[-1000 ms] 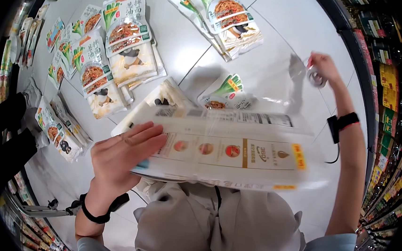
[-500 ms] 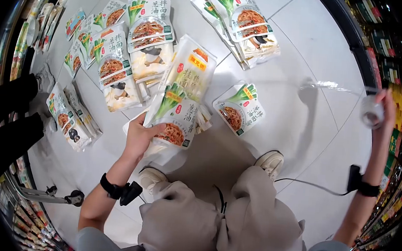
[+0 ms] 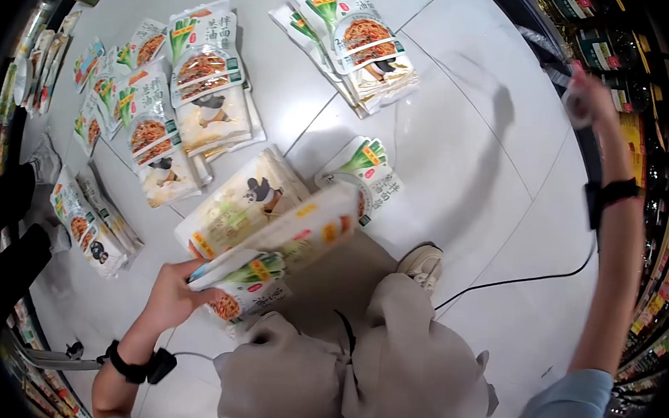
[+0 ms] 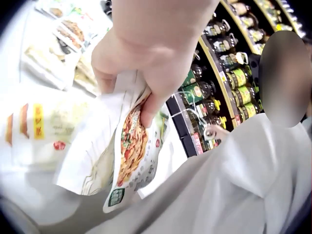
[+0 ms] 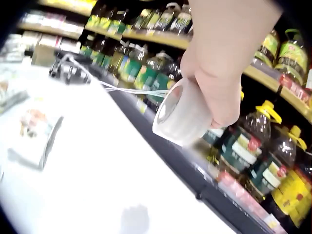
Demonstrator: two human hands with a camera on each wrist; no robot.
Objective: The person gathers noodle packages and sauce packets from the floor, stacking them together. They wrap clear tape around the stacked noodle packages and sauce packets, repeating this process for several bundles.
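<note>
Head view: a bundle of noodle packets (image 3: 269,239) is gripped at its lower end by the left hand (image 3: 170,298), above the floor (image 3: 464,156); half a second earlier it was held upright, now it is tilted flat. The right hand (image 3: 591,96) has been raised toward the shelf (image 3: 653,155).

Left wrist view: fingers (image 4: 151,105) are clamped on the packets.

Right wrist view: a tape roll (image 5: 183,114) is held with fingers curled round it.
</note>
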